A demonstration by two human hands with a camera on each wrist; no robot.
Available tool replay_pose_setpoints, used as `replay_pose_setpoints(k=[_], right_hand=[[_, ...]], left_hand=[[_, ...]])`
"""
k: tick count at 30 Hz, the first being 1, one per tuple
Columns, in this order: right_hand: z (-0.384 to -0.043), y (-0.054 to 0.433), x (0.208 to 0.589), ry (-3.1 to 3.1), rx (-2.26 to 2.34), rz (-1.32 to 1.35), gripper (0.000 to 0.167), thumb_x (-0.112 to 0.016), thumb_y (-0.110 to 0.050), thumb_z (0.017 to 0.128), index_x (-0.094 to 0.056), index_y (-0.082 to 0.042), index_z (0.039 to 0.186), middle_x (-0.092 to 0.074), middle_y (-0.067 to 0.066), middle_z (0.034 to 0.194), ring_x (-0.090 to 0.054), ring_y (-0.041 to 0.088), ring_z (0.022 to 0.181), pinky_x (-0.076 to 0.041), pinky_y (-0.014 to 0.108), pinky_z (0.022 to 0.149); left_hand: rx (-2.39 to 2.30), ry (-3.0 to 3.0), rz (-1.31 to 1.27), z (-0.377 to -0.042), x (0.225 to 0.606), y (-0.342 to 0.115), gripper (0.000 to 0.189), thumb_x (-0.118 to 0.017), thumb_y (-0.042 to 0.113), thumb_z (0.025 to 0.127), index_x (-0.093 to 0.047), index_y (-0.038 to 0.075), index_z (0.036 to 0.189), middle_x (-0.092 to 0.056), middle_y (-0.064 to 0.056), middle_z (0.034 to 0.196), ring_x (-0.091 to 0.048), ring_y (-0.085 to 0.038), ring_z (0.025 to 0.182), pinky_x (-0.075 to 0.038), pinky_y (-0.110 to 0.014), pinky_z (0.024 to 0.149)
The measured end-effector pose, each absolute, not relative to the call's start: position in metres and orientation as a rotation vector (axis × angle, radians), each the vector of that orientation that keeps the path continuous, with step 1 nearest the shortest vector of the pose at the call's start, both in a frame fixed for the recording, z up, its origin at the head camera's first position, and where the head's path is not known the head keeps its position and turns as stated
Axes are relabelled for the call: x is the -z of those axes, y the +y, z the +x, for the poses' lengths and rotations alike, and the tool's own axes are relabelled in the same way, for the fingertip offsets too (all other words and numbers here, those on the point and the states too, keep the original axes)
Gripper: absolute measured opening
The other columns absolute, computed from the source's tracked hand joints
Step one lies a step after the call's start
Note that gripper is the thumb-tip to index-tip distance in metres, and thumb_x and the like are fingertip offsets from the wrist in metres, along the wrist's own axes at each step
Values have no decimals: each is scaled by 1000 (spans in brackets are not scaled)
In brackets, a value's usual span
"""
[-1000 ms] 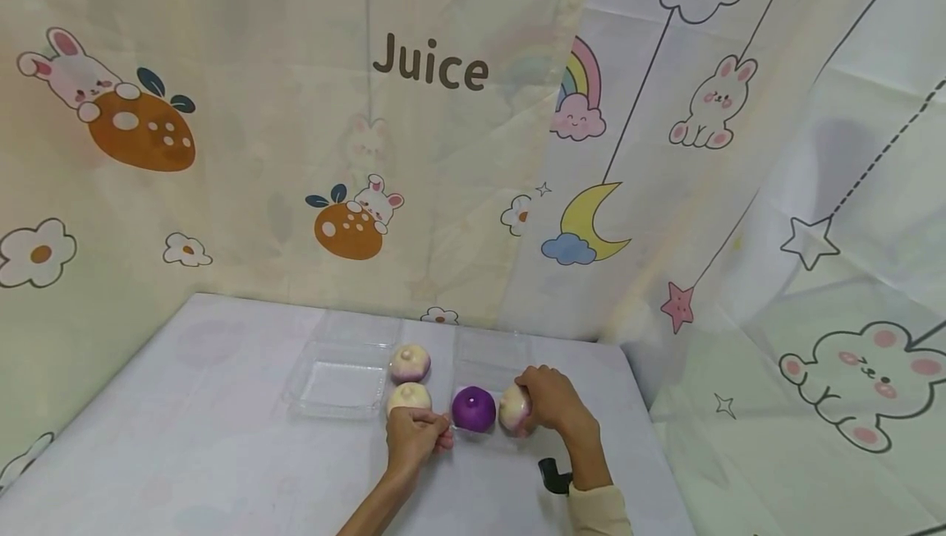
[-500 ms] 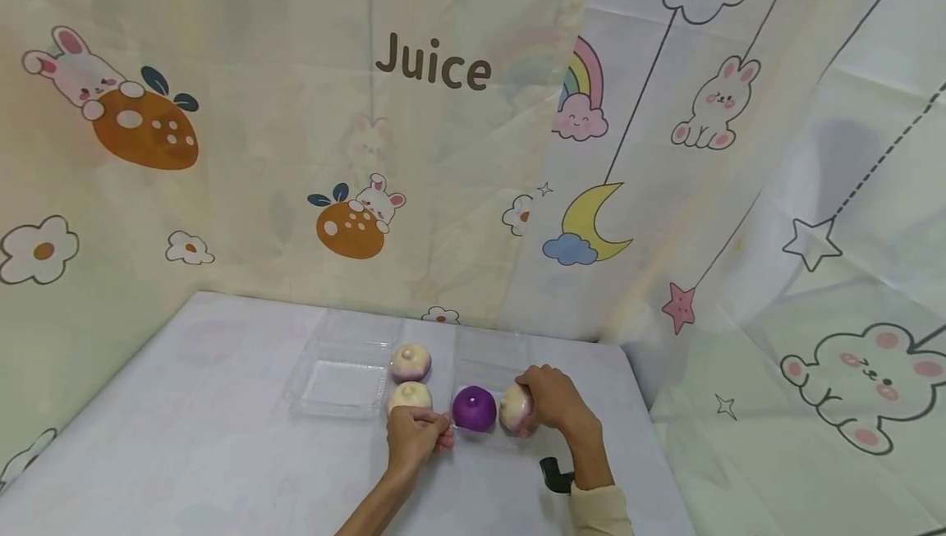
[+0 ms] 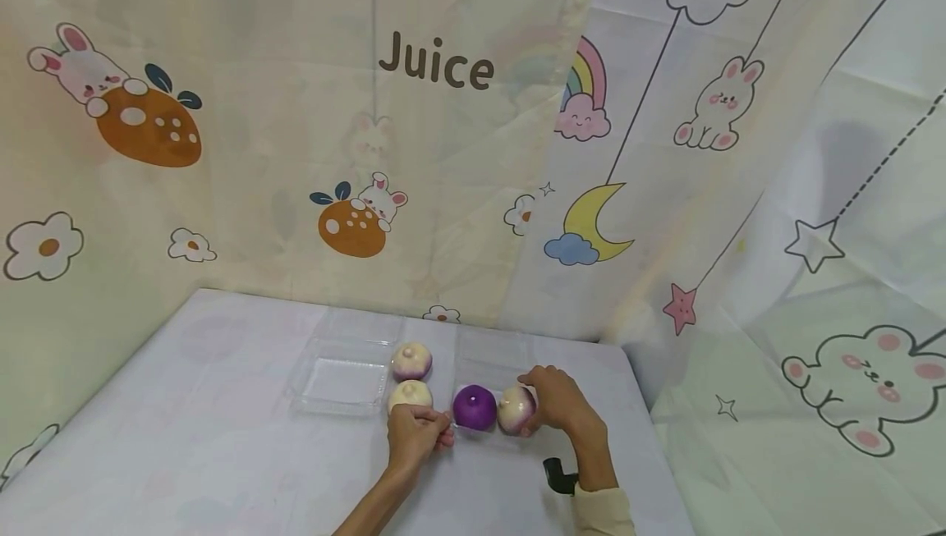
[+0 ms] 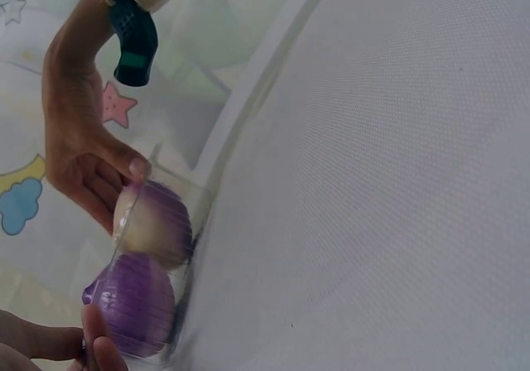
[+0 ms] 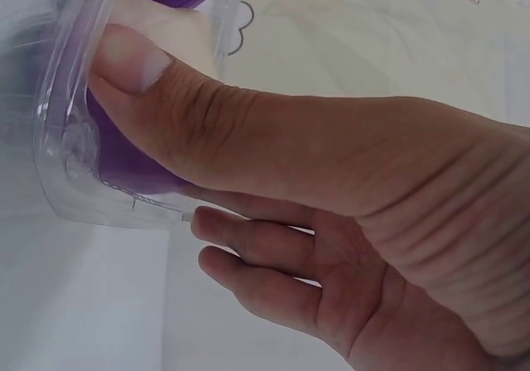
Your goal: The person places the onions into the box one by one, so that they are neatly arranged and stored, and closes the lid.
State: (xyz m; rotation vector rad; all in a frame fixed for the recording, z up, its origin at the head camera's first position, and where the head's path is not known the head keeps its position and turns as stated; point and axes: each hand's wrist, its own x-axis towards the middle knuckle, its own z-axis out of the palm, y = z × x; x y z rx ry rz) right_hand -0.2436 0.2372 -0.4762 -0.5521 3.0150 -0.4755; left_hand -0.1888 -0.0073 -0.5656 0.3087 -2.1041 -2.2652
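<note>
Pale onion (image 3: pixel 514 410) is held by the right hand (image 3: pixel 560 401), left hand (image 3: pixel 415 439) pinching clear box (image 4: pixel 184 182) — curtain (image 3: pixel 451 121) reads "Juice".

I see the clear, rimmed box on the right (image 5: pixel 79 151) as thin transparent plastic, glossy, its moulded edge catching light. The clear rectangular box on the left (image 3: pixel 343 386) looks like the same shiny plastic. On my feed the deep purple onion-shaped bulb (image 3: pixel 475 406) is smooth, with a small bright highlight; the cream-and-purple round bulb at far right (image 3: pixel 515 411) has a smooth, soft sheen. I read the white tabletop (image 3: pixel 222 437) as matt, with a fine woven grain; the pale cartoon-printed curtain (image 3: pixel 259 150) as creased cloth; the cream sleeve (image 3: pixel 602 511) as matt fabric.
</note>
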Motion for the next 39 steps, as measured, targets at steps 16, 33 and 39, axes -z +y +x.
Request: replay_pose_setpoints(k=[16,33,39], right_hand=[[-238,249,479,2959,645,-472,88,-109,-12,54,-74,-1,135,-75,17,126,-65,38,118,-55,59,108],[-247,263,480,3051,778,-712,73,-99,-6,73,-71,0,140,-77,16,137,-70,42,121,-48,67,113],[-262,269,485,3017,948,-743,58,-86,-8,92,-64,10,143,-72,27,139,-74,48,122,-52,65,115]], left_hand=[[2240,-2120,327,-189,566,-7,13,-78,-2,93,-77,-12,84,-76,-13,64,-70,-9,50,-60,-21,50],[2248,-2112,308,-189,567,-7,14,-79,-1,93,-77,-12,85,-77,-13,65,-71,-9,51,-60,-21,50],[2229,-2136,305,-188,567,-8,14,-80,0,93,-78,-10,84,-77,-13,65,-72,-10,51,-60,-20,51]])
